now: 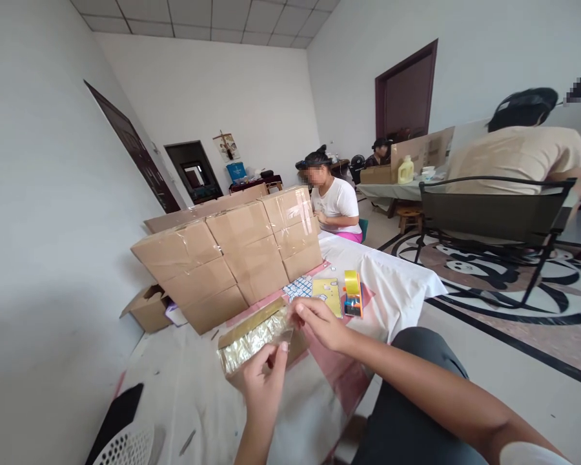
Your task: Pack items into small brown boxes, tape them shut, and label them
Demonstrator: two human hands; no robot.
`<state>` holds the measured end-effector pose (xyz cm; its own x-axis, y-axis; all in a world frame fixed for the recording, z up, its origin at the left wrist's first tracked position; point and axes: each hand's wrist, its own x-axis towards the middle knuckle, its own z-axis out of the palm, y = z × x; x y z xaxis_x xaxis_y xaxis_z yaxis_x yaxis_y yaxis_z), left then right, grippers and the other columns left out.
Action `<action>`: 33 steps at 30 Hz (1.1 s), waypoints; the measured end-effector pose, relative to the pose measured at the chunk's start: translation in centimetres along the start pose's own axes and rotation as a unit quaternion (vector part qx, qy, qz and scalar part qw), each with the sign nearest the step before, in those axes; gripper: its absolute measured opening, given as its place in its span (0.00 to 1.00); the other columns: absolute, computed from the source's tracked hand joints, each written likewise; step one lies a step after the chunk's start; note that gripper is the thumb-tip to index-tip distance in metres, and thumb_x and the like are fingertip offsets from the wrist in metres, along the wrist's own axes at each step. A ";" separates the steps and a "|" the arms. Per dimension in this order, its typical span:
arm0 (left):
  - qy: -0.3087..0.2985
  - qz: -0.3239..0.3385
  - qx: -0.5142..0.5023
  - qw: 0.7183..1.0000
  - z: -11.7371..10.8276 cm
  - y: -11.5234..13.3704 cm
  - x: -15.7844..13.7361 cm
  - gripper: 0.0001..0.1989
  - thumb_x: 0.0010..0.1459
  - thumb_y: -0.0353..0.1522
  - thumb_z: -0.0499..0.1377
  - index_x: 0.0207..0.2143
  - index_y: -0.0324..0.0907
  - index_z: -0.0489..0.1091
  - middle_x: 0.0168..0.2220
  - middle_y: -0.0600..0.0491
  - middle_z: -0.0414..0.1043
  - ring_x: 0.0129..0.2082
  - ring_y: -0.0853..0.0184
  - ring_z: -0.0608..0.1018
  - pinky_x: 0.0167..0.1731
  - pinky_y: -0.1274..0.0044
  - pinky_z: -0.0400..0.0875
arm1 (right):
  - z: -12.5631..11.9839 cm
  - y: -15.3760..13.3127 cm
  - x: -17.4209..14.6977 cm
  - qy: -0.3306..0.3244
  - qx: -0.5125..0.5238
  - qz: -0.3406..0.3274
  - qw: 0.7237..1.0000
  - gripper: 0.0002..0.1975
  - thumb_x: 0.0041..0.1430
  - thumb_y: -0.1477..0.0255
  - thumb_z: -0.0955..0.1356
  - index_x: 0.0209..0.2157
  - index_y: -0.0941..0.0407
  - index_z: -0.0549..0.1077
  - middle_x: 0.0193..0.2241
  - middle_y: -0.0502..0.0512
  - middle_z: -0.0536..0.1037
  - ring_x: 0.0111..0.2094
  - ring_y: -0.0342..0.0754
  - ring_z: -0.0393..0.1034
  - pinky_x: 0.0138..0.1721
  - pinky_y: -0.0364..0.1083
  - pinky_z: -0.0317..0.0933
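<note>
Pinching shiny film (pixel 257 337) together, left hand (pixel 265 373) reaches forward, right hand (pixel 321 323) leftward.

Cardboard box (pixel 252 321), one, clear film (pixel 249 344) along its side; left hand (pixel 265 374), against the film; right hand (pixel 322 321), thumb and finger pinching film; surface (pixel 174 381), white-clothed; tape dispenser (pixel 353 305), beside yellow card (pixel 328 298); stacked boxes (pixel 244 255), behind; white basket (pixel 128 445), lower left.

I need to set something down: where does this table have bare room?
White cloth is bare right of the tape dispenser, and between the left hand and white basket, apart from a thin object. It is crowded in front of the stacked boxes: patterned sheet, yellow booklet, tape dispenser.
</note>
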<state>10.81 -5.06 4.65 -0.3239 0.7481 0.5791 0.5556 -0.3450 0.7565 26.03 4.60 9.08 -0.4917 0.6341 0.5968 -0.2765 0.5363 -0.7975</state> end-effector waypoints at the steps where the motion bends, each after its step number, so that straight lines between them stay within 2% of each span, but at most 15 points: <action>1: 0.002 -0.010 -0.004 1.000 0.3 -0.2 0.1 0.23 0.61 0.45 0.60 0.18 0.42 0.65 0.16 0.58 0.60 0.19 0.72 0.64 0.23 0.79 0.60 | 0.3 0.8 0.6 0.001 0.030 0.025 0.999 0.31 0.69 0.46 0.60 0.28 0.58 0.73 0.23 0.51 0.72 0.27 0.44 0.67 0.32 0.44 0.60; 3: 0.007 -0.035 -0.019 0.999 0.9 -0.7 0.2 0.24 0.60 0.47 0.61 0.18 0.42 0.65 0.16 0.58 0.60 0.19 0.71 0.64 0.22 0.79 0.60 | 1.0 2.7 1.7 -0.009 0.119 0.113 0.986 0.34 0.65 0.41 0.60 0.27 0.58 0.74 0.22 0.52 0.72 0.24 0.43 0.67 0.28 0.43 0.59; 4: 0.010 -0.050 -0.029 0.998 1.2 -0.9 0.2 0.24 0.60 0.48 0.61 0.18 0.42 0.65 0.16 0.58 0.60 0.19 0.71 0.64 0.22 0.79 0.60 | 1.2 3.8 2.1 -0.022 0.179 0.172 0.969 0.36 0.63 0.38 0.59 0.27 0.58 0.73 0.21 0.51 0.72 0.22 0.43 0.66 0.26 0.42 0.58; 6: 0.011 -0.080 -0.048 0.996 1.9 -1.4 0.2 0.25 0.59 0.49 0.61 0.17 0.42 0.63 0.15 0.58 0.59 0.18 0.71 0.63 0.21 0.79 0.59 | 1.1 5.7 2.5 -0.047 0.290 0.276 0.915 0.40 0.60 0.35 0.56 0.29 0.58 0.74 0.20 0.51 0.73 0.20 0.43 0.66 0.21 0.42 0.57; 8: 0.006 -0.100 -0.065 0.993 2.4 -2.0 0.1 0.26 0.59 0.49 0.61 0.17 0.43 0.60 0.15 0.58 0.59 0.18 0.72 0.63 0.20 0.79 0.59 | 0.2 7.1 2.1 -0.065 0.352 0.322 0.876 0.42 0.59 0.33 0.53 0.32 0.58 0.74 0.22 0.53 0.76 0.19 0.43 0.68 0.19 0.42 0.57; 9: 0.003 -0.106 -0.070 0.992 2.7 -2.3 0.1 0.26 0.59 0.49 0.61 0.17 0.43 0.60 0.15 0.58 0.59 0.18 0.72 0.63 0.20 0.79 0.59 | -0.4 7.6 1.6 -0.074 0.364 0.324 0.870 0.43 0.58 0.33 0.54 0.33 0.59 0.75 0.23 0.55 0.78 0.19 0.44 0.69 0.19 0.41 0.57; 11: -0.003 -0.112 -0.076 0.991 3.2 -2.6 0.0 0.25 0.60 0.48 0.60 0.17 0.43 0.61 0.15 0.58 0.59 0.18 0.72 0.63 0.21 0.79 0.59 | -1.6 7.8 0.4 -0.089 0.365 0.309 0.874 0.41 0.58 0.35 0.59 0.37 0.61 0.75 0.29 0.59 0.82 0.21 0.44 0.72 0.20 0.40 0.58; 13: -0.008 -0.116 -0.079 0.990 3.8 -2.8 -0.1 0.25 0.60 0.48 0.60 0.18 0.43 0.62 0.15 0.58 0.59 0.18 0.72 0.63 0.21 0.79 0.59 | -2.4 7.4 -0.6 -0.084 0.355 0.291 0.884 0.34 0.56 0.41 0.68 0.41 0.60 0.75 0.33 0.60 0.83 0.23 0.43 0.74 0.21 0.40 0.58; 15: -0.013 -0.115 -0.080 0.990 4.5 -2.8 -0.3 0.24 0.60 0.47 0.60 0.18 0.43 0.62 0.16 0.58 0.59 0.18 0.72 0.64 0.21 0.79 0.59 | -2.7 6.8 -1.4 -0.039 0.341 0.277 0.897 0.26 0.53 0.51 0.75 0.41 0.59 0.74 0.34 0.58 0.84 0.23 0.42 0.73 0.22 0.39 0.57; 17: -0.013 -0.112 -0.080 0.990 5.3 -2.7 -0.5 0.24 0.60 0.46 0.60 0.17 0.43 0.62 0.16 0.58 0.60 0.18 0.71 0.64 0.20 0.79 0.60 | -2.7 6.4 -1.7 0.017 0.327 0.264 0.907 0.23 0.51 0.58 0.78 0.40 0.57 0.72 0.32 0.55 0.84 0.21 0.40 0.71 0.21 0.39 0.55; 21: -0.019 -0.106 -0.080 0.991 6.8 -2.8 -1.3 0.24 0.60 0.45 0.60 0.17 0.43 0.63 0.16 0.58 0.61 0.18 0.71 0.65 0.21 0.79 0.60 | -2.5 6.1 -1.5 0.072 0.322 0.232 0.915 0.24 0.46 0.64 0.80 0.42 0.56 0.71 0.27 0.50 0.82 0.19 0.38 0.66 0.22 0.40 0.53; 26: -0.012 -0.114 -0.074 0.991 7.4 -3.1 -2.1 0.24 0.61 0.46 0.60 0.17 0.42 0.63 0.16 0.58 0.61 0.18 0.71 0.65 0.21 0.80 0.60 | -2.5 6.4 -0.9 0.119 0.322 0.222 0.913 0.25 0.43 0.67 0.81 0.40 0.55 0.71 0.27 0.45 0.79 0.17 0.36 0.63 0.20 0.40 0.50; 30: -0.003 -0.123 -0.068 0.990 7.3 -2.9 -2.5 0.25 0.60 0.48 0.60 0.17 0.42 0.62 0.15 0.58 0.59 0.17 0.72 0.64 0.20 0.80 0.60 | -2.3 6.8 -0.3 0.124 0.294 0.213 0.924 0.23 0.42 0.69 0.80 0.38 0.55 0.70 0.24 0.43 0.76 0.17 0.37 0.60 0.19 0.39 0.47; 33: 0.005 -0.130 -0.066 0.989 7.2 -3.0 -2.7 0.26 0.60 0.48 0.60 0.17 0.42 0.62 0.16 0.58 0.58 0.18 0.72 0.64 0.21 0.80 0.60 | -2.1 6.8 0.1 0.122 0.292 0.191 0.929 0.23 0.40 0.71 0.80 0.38 0.55 0.70 0.23 0.41 0.75 0.18 0.37 0.60 0.20 0.40 0.49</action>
<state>15.59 -1.97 -1.39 -0.4507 0.8157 0.3626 0.3484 -0.2132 0.9128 25.79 9.50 3.87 -0.4637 0.8618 0.2058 -0.5567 -0.1027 -0.8244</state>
